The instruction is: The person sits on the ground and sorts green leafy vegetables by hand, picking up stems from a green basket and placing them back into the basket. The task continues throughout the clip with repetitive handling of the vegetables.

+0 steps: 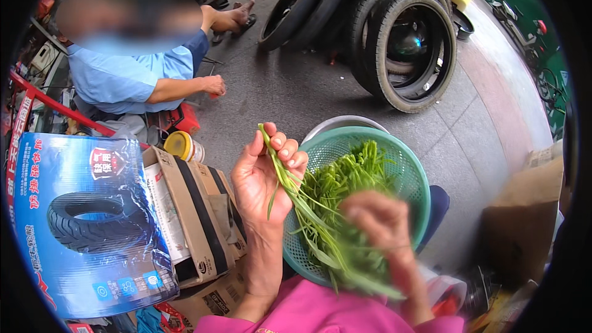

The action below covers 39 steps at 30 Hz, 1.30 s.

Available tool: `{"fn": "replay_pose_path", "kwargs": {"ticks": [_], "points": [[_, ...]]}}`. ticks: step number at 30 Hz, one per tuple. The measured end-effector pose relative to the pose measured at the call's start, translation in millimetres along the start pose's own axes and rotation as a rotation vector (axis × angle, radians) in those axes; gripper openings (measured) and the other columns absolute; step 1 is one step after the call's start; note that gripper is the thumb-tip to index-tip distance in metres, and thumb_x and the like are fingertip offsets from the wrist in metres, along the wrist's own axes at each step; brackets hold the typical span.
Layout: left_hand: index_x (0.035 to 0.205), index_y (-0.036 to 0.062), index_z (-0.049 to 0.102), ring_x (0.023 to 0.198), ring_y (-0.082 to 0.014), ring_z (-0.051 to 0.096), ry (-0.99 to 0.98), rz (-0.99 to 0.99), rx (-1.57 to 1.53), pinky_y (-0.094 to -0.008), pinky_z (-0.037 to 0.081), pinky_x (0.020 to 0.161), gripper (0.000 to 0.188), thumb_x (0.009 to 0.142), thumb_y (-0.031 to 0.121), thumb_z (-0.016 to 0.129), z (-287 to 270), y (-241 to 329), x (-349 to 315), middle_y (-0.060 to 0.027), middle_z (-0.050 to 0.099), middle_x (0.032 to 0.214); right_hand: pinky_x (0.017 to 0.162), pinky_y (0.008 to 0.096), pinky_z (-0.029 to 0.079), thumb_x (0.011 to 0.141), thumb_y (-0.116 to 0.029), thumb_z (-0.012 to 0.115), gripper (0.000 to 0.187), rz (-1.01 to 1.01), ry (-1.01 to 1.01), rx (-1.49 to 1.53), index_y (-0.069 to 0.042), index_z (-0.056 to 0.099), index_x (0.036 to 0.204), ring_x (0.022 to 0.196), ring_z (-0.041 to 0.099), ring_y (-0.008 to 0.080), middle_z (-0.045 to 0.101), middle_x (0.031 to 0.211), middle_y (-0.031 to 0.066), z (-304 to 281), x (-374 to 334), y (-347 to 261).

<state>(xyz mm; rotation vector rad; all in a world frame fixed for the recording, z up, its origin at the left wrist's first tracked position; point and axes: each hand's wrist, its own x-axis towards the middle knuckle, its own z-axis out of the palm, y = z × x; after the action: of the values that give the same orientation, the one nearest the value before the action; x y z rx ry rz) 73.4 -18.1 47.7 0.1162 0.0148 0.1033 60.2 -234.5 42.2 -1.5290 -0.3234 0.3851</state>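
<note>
My left hand [269,176] is raised with thumb and fingers closed around long green leafy stems [296,194], their tips poking up past the fingers. The stems slant down to the right across a green plastic colander [417,176]. Cut or broken pieces of the same greens [351,176] are heaped inside it. My right hand [381,219] is over the colander's right side, near the leafy ends, smeared by motion, so I cannot make out its fingers. Behind the colander shows the rim of a pale metal basin [345,119].
Left stand a blue box with a tire picture [92,271] and brown cartons [200,209]. A yellow-lidded tub [184,146] sits beyond them. A seated person in a blue shirt [117,77] is at far left. Tires [431,95] stand ahead, a brown carton [518,234] at right.
</note>
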Motion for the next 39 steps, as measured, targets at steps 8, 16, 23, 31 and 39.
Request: {"fn": "replay_pose_path", "kwargs": {"ticks": [8, 16, 23, 31, 39], "points": [[0.099, 0.0010, 0.064, 0.075, -0.0165, 0.050, -0.093, -0.012, -0.025, -0.0302, 0.040, 0.069, 0.021, 0.097, 0.021, 0.056, -2.6, -33.1, -7.5, -0.0068, 0.057, 0.080, 0.066, 0.0203, 0.050, 0.090, -0.008, 0.072, 0.029, 0.302, -0.015, 0.395, 0.003, 0.065, 0.116, 0.075, 0.060, 0.0053, 0.068, 0.092, 0.0036, 26.7, -15.0, -1.1], [0.092, -0.0035, 0.064, 0.079, -0.0171, 0.052, 0.002, -0.044, 0.273, -0.0305, 0.042, 0.071, 0.023, 0.091, 0.019, 0.059, -18.7, -44.0, -31.5, -0.0092, 0.058, 0.084, 0.063, 0.0255, 0.051, 0.081, -0.001, 0.062, 0.035, 0.341, 0.012, 0.231, 0.003, 0.061, 0.116, 0.068, 0.061, 0.0121, 0.067, 0.086, 0.0058, 36.0, -15.7, 5.2], [0.096, 0.0025, 0.069, 0.108, -0.0162, 0.059, -0.069, 0.135, 1.129, -0.0304, 0.049, 0.095, 0.012, 0.085, -0.002, 0.069, -27.3, -52.9, -60.5, -0.0044, 0.062, 0.110, 0.054, 0.0215, 0.040, 0.091, -0.007, 0.058, 0.005, 0.276, 0.259, 0.240, -0.006, 0.063, 0.093, 0.063, 0.051, 0.0048, 0.059, 0.076, -0.0044, 22.7, -20.1, 34.1], [0.106, 0.0014, 0.064, 0.080, -0.0110, 0.065, 0.171, -0.056, 1.189, -0.0260, 0.054, 0.067, 0.017, 0.089, 0.004, 0.069, -47.3, -72.2, -78.4, -0.0034, 0.067, 0.090, 0.051, 0.0207, 0.038, 0.082, -0.003, 0.063, 0.003, 0.087, 0.366, -0.132, 0.000, 0.063, 0.084, 0.058, 0.049, 0.0042, 0.055, 0.065, -0.0040, 23.2, -17.1, 24.5], [0.104, -0.0008, 0.067, 0.078, -0.0126, 0.065, 0.256, 0.115, 1.337, -0.0271, 0.053, 0.066, 0.016, 0.092, 0.008, 0.066, -37.9, -72.0, -68.0, -0.0070, 0.068, 0.090, 0.052, 0.0237, 0.043, 0.081, -0.004, 0.064, 0.006, 0.019, 0.266, -0.292, 0.000, 0.066, 0.085, 0.060, 0.054, 0.0070, 0.062, 0.068, 0.0010, 22.9, -7.2, 30.2]]}}
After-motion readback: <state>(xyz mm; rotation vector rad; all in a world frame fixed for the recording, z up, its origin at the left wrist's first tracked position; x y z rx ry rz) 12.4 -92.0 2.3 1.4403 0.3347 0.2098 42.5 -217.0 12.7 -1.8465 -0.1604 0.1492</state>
